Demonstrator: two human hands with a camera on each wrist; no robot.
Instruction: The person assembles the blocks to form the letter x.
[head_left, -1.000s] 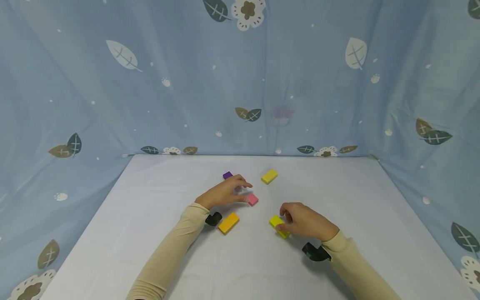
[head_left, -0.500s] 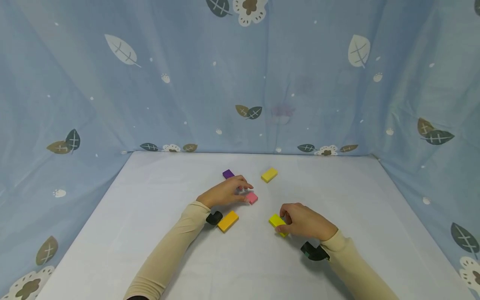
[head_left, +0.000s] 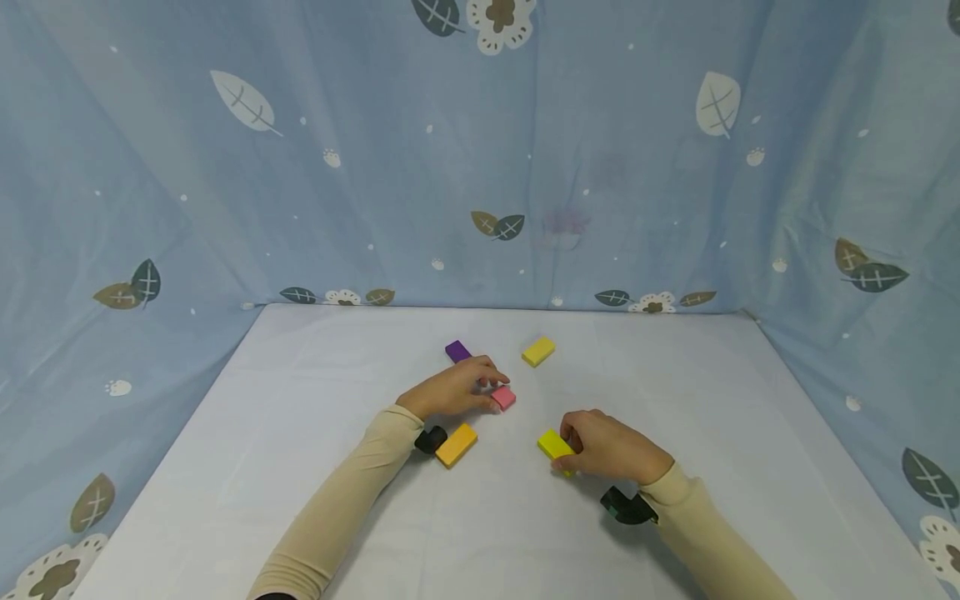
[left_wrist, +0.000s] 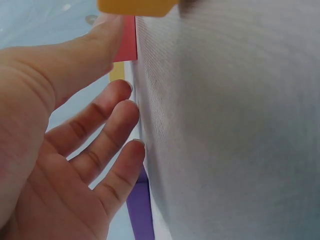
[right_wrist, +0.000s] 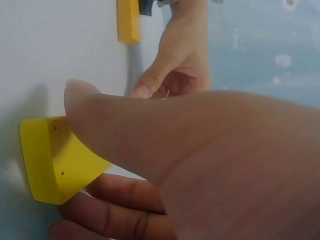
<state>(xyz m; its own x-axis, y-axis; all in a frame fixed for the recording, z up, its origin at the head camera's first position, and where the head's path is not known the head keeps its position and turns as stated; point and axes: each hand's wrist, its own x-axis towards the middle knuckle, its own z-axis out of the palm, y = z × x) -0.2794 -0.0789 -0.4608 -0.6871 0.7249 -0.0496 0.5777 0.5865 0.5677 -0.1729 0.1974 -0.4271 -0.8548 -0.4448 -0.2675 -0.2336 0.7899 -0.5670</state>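
My left hand (head_left: 450, 390) is at the pink block (head_left: 505, 398), its thumb lying against the block's near side. In the left wrist view the fingers are loosely bent, and a gap separates their tips from that pink block (left_wrist: 129, 42). To the right, my right hand (head_left: 615, 446) pinches a bright yellow block (head_left: 552, 443) lying on the white table. Up close in the right wrist view, the thumb presses one edge of the yellow block (right_wrist: 40, 160), with fingers curled at the opposite side. The hand hides the block's near end.
Beyond the left hand lies a purple block (head_left: 456, 350), partly covered by it. A paler yellow block (head_left: 538, 351) is farther back on the white table (head_left: 675, 375). An orange block (head_left: 457, 445) sits beside the left wrist's black camera (head_left: 431, 439). A patterned blue curtain (head_left: 360, 192) encloses the table.
My left fingertips have come down slightly closer to the pink block, uncovering more of the purple one. My right thumb has slid a little toward the near end of the bright yellow block.
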